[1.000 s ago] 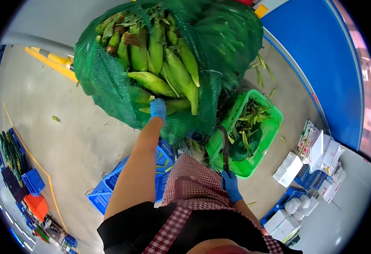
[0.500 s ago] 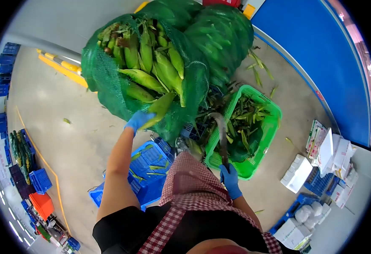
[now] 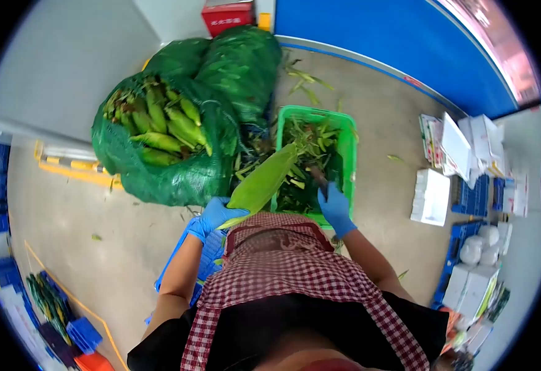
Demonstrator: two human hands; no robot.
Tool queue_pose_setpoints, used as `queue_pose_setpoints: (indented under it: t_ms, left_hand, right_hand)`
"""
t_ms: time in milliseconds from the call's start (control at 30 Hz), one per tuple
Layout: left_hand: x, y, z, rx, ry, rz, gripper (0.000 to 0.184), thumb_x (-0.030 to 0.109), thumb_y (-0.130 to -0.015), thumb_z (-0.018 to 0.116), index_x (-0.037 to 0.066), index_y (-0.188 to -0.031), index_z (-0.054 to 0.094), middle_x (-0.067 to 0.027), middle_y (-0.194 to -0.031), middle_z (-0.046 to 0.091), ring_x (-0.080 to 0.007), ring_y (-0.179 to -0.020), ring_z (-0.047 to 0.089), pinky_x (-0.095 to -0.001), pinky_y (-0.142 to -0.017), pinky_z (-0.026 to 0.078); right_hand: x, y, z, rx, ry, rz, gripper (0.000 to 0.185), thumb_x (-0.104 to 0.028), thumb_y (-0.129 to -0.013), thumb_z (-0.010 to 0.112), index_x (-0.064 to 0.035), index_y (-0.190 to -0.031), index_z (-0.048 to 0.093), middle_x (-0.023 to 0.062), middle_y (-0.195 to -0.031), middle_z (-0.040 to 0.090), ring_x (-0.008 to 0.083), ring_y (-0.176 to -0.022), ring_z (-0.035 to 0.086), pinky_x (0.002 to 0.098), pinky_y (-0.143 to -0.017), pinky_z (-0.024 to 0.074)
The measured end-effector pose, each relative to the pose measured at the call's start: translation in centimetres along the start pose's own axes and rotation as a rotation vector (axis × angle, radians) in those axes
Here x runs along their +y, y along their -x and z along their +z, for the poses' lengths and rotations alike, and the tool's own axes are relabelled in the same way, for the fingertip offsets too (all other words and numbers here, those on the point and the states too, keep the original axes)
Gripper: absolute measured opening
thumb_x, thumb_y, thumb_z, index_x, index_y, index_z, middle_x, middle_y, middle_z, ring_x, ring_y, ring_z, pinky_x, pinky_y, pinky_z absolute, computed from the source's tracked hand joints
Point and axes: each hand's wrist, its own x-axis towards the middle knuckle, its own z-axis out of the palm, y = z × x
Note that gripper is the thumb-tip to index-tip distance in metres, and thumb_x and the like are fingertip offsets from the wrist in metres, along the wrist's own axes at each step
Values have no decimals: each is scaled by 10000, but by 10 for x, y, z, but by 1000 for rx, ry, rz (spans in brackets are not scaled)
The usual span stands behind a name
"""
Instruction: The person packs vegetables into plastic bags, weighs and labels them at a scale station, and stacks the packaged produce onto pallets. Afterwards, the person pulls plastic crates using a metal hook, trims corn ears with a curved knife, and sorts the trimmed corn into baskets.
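My left hand (image 3: 215, 216), in a blue glove, grips the lower end of a green ear of corn in its husk (image 3: 259, 183). The ear slants up to the right, its tip in front of the green crate (image 3: 348, 133), which holds husk scraps. My right hand (image 3: 337, 209), gloved too, is closed around the handle of a curved knife (image 3: 317, 175), whose blade is partly hidden against the scraps. An open green mesh sack (image 3: 119, 162) full of unpeeled corn stands at the upper left.
Two more filled mesh sacks (image 3: 243, 71) stand behind the open one. A blue crate (image 3: 205, 263) is partly hidden beside my left forearm. White foam boxes (image 3: 431, 196) lie at the right. Husk scraps (image 3: 307, 77) litter the floor near the blue panel (image 3: 369, 37).
My left hand has pulled the ear out of the sack and brought it in front of me. The view has turned toward the green crate, and my right hand has raised the knife nearer the ear.
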Motion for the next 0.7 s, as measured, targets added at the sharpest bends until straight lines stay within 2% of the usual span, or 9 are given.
queue_pose_setpoints:
  t_ms: [67,133,233,267,333,367,433,567,700]
  left_hand:
    - [10,6,15,-28,-38,42,374,199,-669,746,-65,-908,628,-88,-802,641,-111,-685,584,-241,-642,473]
    - [17,15,21,-45,-12,182,419,255,-662,746,-55,-919,631,-88,-837,640,-120,-736,582,-254,-699,465]
    - [9,19,34,-78,205,476,480,310,-700,707,-57,-992,600,-93,-909,631,-132,-820,574,-270,-753,452]
    - [21,18,45,-105,336,631,535,311,-762,636,-45,-1139,503,-125,-1082,573,-175,-966,545,-305,-850,423]
    - [74,6,59,-239,912,494,527,244,-802,574,-5,-1232,398,-138,-1223,462,-232,-1083,477,-351,-936,370]
    - [112,2,67,-245,1056,471,528,203,-821,539,19,-1276,345,-142,-1289,404,-265,-1140,440,-377,-979,340]
    - [153,-29,62,-316,862,624,496,86,-780,560,25,-1240,386,-117,-1195,473,-255,-1081,477,-367,-941,377]
    - [195,-57,88,-302,920,752,513,27,-713,597,19,-1193,417,-116,-1136,501,-260,-1051,491,-393,-930,391]
    - [191,-62,114,-197,966,760,557,-84,-660,605,45,-1169,418,-101,-1064,502,-258,-1002,506,-377,-861,446]
  right_hand:
    - [98,40,8,-450,222,348,361,-363,-788,508,-54,-975,515,213,-806,601,386,-787,576,477,-665,443]
    - [162,103,6,-266,185,525,362,-375,-761,509,-45,-903,556,219,-868,603,399,-848,563,480,-733,433]
    - [246,156,21,-8,-199,739,232,-272,-788,550,-47,-831,518,91,-582,527,226,-423,516,351,-399,416]
    - [251,157,25,35,-250,734,215,-255,-791,557,-47,-825,512,72,-566,502,193,-396,482,323,-370,388]
    - [260,155,26,116,-335,713,187,-219,-797,570,-46,-814,500,35,-535,452,125,-341,414,268,-312,332]
    - [244,151,17,98,-425,713,218,-235,-788,575,-28,-822,514,70,-566,488,161,-418,460,304,-392,364]
    - [146,118,-22,66,-596,708,285,-266,-768,583,8,-837,542,139,-629,560,233,-572,553,377,-550,429]
    - [52,93,-66,320,-445,281,213,-211,-813,579,-9,-848,523,57,-645,519,93,-589,479,238,-521,386]
    - [-30,90,-137,755,-909,81,58,-80,-846,535,-46,-863,491,-3,-691,481,74,-602,452,207,-547,379]
